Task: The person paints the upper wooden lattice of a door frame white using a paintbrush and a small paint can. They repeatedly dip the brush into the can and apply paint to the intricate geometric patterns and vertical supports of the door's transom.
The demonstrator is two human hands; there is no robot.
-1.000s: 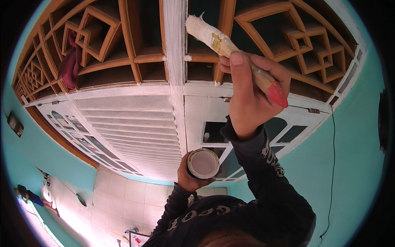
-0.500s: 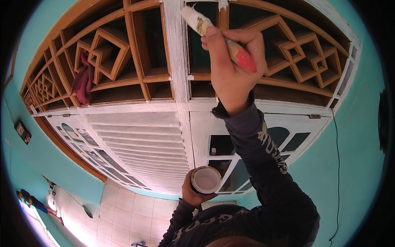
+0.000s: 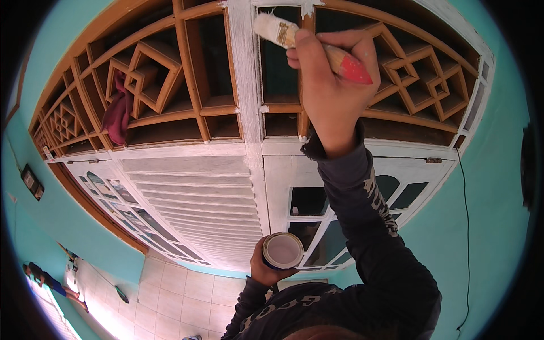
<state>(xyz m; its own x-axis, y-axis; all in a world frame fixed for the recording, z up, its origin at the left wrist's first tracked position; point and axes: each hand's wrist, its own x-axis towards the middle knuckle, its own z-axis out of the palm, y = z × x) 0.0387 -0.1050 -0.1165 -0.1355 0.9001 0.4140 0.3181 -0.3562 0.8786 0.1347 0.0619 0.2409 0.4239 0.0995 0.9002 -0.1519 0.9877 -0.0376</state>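
Both hands are busy in the single head view, which looks up along a door frame. Raised high, the right hand (image 3: 334,90) is closed around a paintbrush (image 3: 309,44) with a red-tipped wooden handle; its white-loaded bristles touch an upright wooden bar of the lattice transom (image 3: 170,85) near the top edge. Lower down, close to the body, the left hand (image 3: 266,271) is wrapped around a small round paint can (image 3: 283,250), held level with white paint showing inside. A central white-painted post (image 3: 246,102) runs down between the brown lattice panels, and a dark red cloth (image 3: 118,113) hangs in the left panel. Below are white louvred doors (image 3: 192,198), teal walls (image 3: 487,226) and a pale tiled floor (image 3: 170,289). Judging from this, good work here means long strokes along the bar's grain, a lightly loaded brush to avoid drips, and keeping the can level beneath.
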